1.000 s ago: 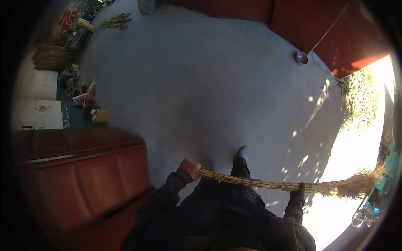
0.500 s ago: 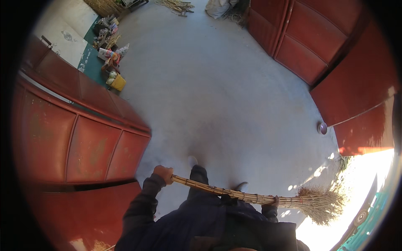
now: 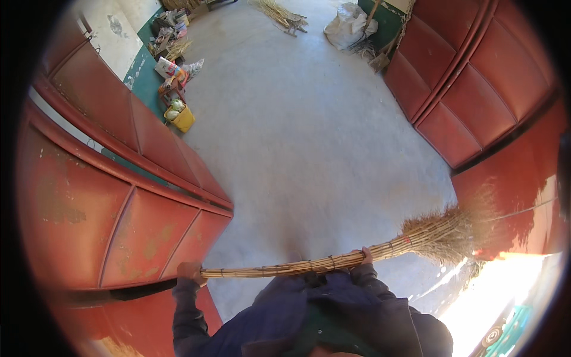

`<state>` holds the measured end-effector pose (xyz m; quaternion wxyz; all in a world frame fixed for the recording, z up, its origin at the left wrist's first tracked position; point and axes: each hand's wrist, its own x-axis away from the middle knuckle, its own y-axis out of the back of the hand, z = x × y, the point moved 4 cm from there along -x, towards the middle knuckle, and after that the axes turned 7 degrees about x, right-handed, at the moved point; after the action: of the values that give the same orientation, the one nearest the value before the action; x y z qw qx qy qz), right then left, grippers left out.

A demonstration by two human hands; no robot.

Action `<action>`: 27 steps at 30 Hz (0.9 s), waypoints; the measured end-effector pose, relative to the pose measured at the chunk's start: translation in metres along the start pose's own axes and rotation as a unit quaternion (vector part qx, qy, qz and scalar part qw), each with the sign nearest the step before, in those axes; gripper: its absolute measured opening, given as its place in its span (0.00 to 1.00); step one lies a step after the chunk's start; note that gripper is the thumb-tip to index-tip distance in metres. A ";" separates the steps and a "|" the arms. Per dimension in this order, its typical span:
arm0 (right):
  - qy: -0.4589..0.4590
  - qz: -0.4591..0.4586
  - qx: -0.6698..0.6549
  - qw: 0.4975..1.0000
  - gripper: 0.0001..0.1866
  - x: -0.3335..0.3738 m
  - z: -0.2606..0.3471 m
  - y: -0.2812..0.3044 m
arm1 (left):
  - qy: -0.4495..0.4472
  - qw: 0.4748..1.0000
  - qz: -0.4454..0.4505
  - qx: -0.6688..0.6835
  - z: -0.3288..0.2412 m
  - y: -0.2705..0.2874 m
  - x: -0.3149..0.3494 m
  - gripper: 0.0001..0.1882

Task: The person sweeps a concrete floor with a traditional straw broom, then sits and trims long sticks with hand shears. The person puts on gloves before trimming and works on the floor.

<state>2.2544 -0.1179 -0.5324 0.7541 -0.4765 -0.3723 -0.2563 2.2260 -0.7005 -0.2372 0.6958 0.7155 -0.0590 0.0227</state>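
Twig broom held crosswise in both hands, in front of the body.
From my remote seat, reading left to right: a red metal door [image 3: 148, 232] fills the near side, with a yellow bucket [image 3: 183, 120] on the floor [image 3: 309, 149] beyond it. My left hand [image 3: 190, 272] is closed around the thin end of the twig broom [image 3: 279, 271], leaving no visible gap. The bound handle crosses low before the dark jacket [image 3: 279, 309] to my right hand [image 3: 367, 256], which is wrapped around the thicker part; I can't see its underside. I'd judge the wide spacing steadies the long bundle, the right hand likely carrying the heavier end. Past it, the bushy head [image 3: 443, 235] flares rightward and up, toward a red panel [image 3: 511, 184].
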 end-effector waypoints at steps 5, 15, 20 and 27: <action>-0.061 0.059 0.015 0.996 0.15 -0.084 -0.028 -0.130 | 0.068 0.995 -0.075 0.018 0.045 0.039 0.000 0.08; -0.253 0.158 0.139 0.944 0.11 -0.270 -0.087 -0.399 | 0.389 0.921 0.034 -0.008 0.024 0.012 -0.013 0.11; -0.238 0.157 0.306 0.908 0.09 -0.419 -0.085 -0.534 | 0.479 0.866 0.146 -0.011 -0.068 0.001 -0.153 0.10; -0.010 0.206 0.446 0.871 0.14 -0.651 0.006 -0.813 | 0.379 0.913 0.083 -0.125 -0.111 -0.064 -0.352 0.11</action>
<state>1.2645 -0.4286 -0.6266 0.9183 -0.1582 -0.3481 0.1028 1.8892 -0.5693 -0.3376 0.7454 0.5525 0.1481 0.3424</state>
